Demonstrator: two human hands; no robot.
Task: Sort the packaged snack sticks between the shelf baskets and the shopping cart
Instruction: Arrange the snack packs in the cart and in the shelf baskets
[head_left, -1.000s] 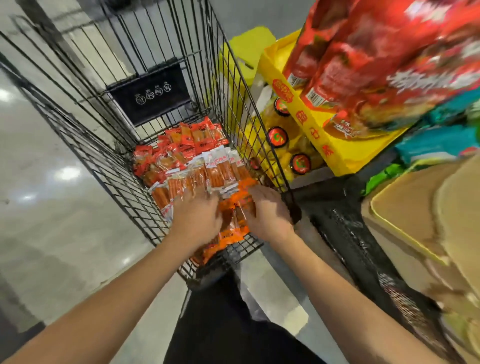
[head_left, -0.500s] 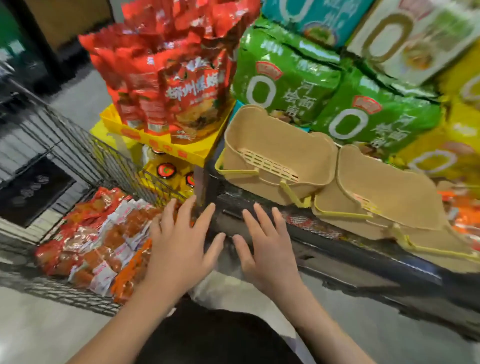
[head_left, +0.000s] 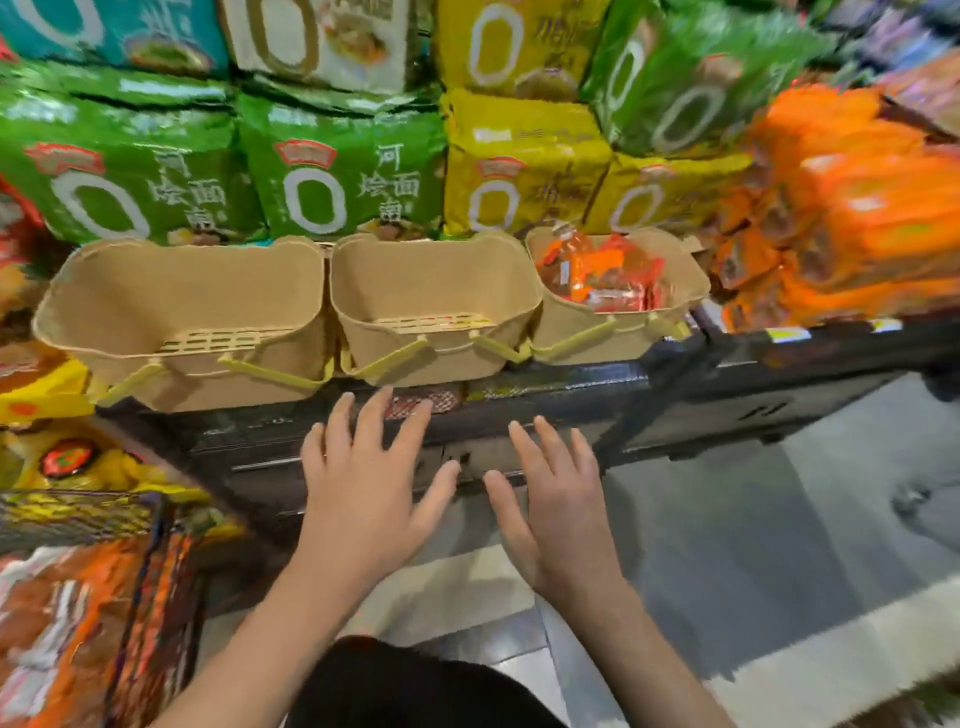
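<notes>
Orange snack sticks (head_left: 602, 273) lie beyond both empty hands (head_left: 460, 499).

Left basket (head_left: 130, 291) & middle basket (head_left: 436, 280) stand open on top w/ bare insides; right basket (head_left: 670, 322) part-filled w/ orange packs (head_left: 602, 270); noodle bags (head_left: 337, 171) wall off far side behind them; dark shelf edge (head_left: 571, 395) lies between hands & baskets; cart (head_left: 150, 545) blocks near left.

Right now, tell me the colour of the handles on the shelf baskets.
Pale yellow-green handles on tan baskets, clearest in the head view.
</notes>
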